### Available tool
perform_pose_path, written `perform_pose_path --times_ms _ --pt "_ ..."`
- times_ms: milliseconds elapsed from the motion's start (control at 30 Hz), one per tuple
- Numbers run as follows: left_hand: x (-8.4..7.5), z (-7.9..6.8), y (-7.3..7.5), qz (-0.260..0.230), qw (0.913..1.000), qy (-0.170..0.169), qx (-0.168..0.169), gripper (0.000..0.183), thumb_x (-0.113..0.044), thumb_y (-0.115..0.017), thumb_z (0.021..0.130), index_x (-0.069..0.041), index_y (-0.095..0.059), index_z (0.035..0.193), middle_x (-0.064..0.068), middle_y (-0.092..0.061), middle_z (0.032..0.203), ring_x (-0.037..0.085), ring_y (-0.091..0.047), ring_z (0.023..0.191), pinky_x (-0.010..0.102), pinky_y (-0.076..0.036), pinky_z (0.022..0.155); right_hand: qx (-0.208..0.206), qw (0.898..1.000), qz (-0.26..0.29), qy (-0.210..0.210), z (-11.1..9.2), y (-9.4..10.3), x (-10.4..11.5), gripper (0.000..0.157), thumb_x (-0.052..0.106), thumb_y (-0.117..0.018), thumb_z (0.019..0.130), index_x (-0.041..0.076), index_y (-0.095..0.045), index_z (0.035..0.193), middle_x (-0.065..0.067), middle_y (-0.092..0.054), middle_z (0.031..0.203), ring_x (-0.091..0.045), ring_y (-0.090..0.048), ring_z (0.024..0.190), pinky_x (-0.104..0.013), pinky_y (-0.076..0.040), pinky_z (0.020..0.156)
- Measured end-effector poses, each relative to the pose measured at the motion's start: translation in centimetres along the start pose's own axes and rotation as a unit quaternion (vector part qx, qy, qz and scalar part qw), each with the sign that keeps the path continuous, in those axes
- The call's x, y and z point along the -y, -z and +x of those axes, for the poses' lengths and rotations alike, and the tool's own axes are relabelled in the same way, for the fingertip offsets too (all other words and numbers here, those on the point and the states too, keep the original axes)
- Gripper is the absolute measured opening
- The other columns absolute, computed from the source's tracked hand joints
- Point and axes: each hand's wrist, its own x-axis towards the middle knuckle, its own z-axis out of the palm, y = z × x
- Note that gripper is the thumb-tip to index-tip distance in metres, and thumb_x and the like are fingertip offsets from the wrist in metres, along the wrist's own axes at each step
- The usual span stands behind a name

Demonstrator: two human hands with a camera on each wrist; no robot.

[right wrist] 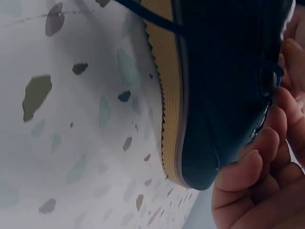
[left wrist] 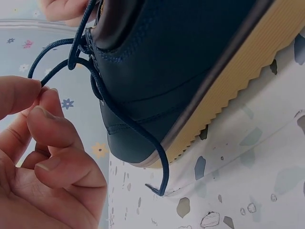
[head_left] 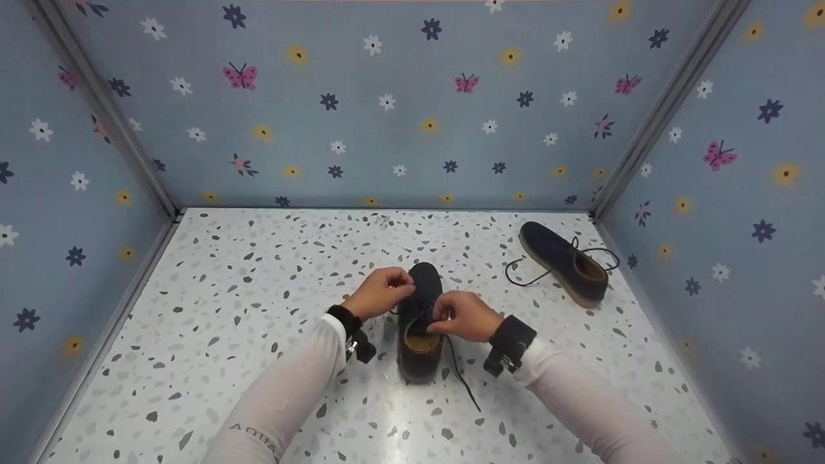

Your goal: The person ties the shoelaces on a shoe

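A dark navy lace-up shoe (head_left: 419,368) stands upright on the floor, toe pointing away from me, its tan ribbed sole (left wrist: 228,76) facing the left wrist camera. Over the lacing, my left hand (head_left: 380,293) pinches a looped part of the dark blue shoelace (left wrist: 136,126) between thumb and forefinger. A loose end of that lace hangs down the shoe's side. At the right of the shoe's opening is my right hand (head_left: 470,317), fingers curled, with thumb and forefinger pinching the lace beside the tongue; the fingers partly hide that spot in the right wrist view.
A matching shoe (head_left: 561,261) with loose laces lies at the back right, near the corner. Another lace end (head_left: 463,377) trails on the speckled floor (head_left: 258,361) right of the near shoe. Flower-patterned panels (head_left: 387,129) enclose the back and both sides.
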Motion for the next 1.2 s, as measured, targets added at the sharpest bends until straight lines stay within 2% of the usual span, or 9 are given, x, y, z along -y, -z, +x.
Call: perform_pose_path --times_ms 200,367,600,800,933,1067,1200 --pt "-0.2 -0.1 0.0 -0.006 1.0 -0.001 -0.005 0.007 -0.017 -0.068 0.097 -0.012 -0.073 0.098 -0.005 -0.064 0.088 0.01 -0.058 0.084 0.026 -0.049 0.076 0.009 1.0 -0.011 0.005 0.0 0.0 0.1 0.012 0.017 -0.077 0.093 0.012 -0.067 0.087 0.002 -0.064 0.085 -0.006 -0.053 0.074 -0.022 -0.046 0.068" --pt "-0.2 -0.2 0.0 -0.015 0.9999 -0.002 -0.001 0.007 -0.016 -0.068 0.097 -0.01 -0.072 0.099 -0.004 -0.063 0.087 0.011 -0.058 0.081 0.026 -0.049 0.073 0.002 1.0 0.005 0.009 0.3 0.8 0.2 0.012 0.016 -0.075 0.094 0.011 -0.066 0.088 0.001 -0.065 0.082 -0.006 -0.055 0.072 -0.022 -0.046 0.066" --pt "0.0 -0.2 0.1 -0.031 0.9995 0.003 0.009 0.007 -0.016 -0.068 0.097 -0.011 -0.072 0.101 -0.003 -0.064 0.09 0.011 -0.059 0.079 0.026 -0.051 0.071 -0.007 1.0 0.018 -0.02 1.5 1.4 0.5 0.007 0.014 -0.074 0.095 0.009 -0.068 0.097 -0.003 -0.07 0.088 -0.006 -0.059 0.075 -0.023 -0.049 0.069" --pt "0.1 -0.4 0.1 -0.037 0.9991 -0.011 0.016 0.01 -0.016 -0.066 0.099 -0.009 -0.071 0.103 -0.002 -0.065 0.093 0.012 -0.059 0.084 0.028 -0.051 0.075 -0.006 0.999 0.007 -0.033 2.5 1.4 0.6 0.015 0.012 -0.071 0.097 0.006 -0.074 0.111 -0.006 -0.071 0.088 -0.007 -0.057 0.072 -0.023 -0.047 0.064" --pt "0.2 -0.5 0.2 -0.041 0.999 -0.012 0.017 0.009 -0.017 -0.066 0.1 -0.01 -0.071 0.104 -0.001 -0.065 0.095 0.012 -0.059 0.085 0.028 -0.051 0.075 0.01 0.999 -0.008 -0.038 3.0 1.3 0.8 0.02 0.013 -0.069 0.098 0.006 -0.076 0.116 -0.007 -0.072 0.09 -0.007 -0.057 0.071 -0.022 -0.047 0.064" --pt "0.2 -0.7 0.3 -0.046 0.9987 -0.012 0.017 0.01 -0.017 -0.066 0.099 -0.01 -0.07 0.104 0.0 -0.065 0.096 0.012 -0.059 0.082 0.028 -0.05 0.073 0.022 0.999 -0.016 -0.035 3.2 1.2 1.0 0.02 0.013 -0.069 0.098 0.007 -0.077 0.116 -0.007 -0.074 0.091 -0.007 -0.057 0.073 -0.023 -0.048 0.067" --pt "0.2 -1.0 0.4 -0.049 0.9983 -0.023 0.021 0.011 -0.015 -0.066 0.098 -0.006 -0.069 0.104 0.0 -0.064 0.093 0.011 -0.058 0.077 0.027 -0.05 0.069 0.016 0.999 -0.018 -0.033 3.3 1.1 1.1 0.014 0.013 -0.07 0.097 0.008 -0.077 0.108 -0.007 -0.073 0.088 -0.007 -0.058 0.073 -0.023 -0.049 0.068"
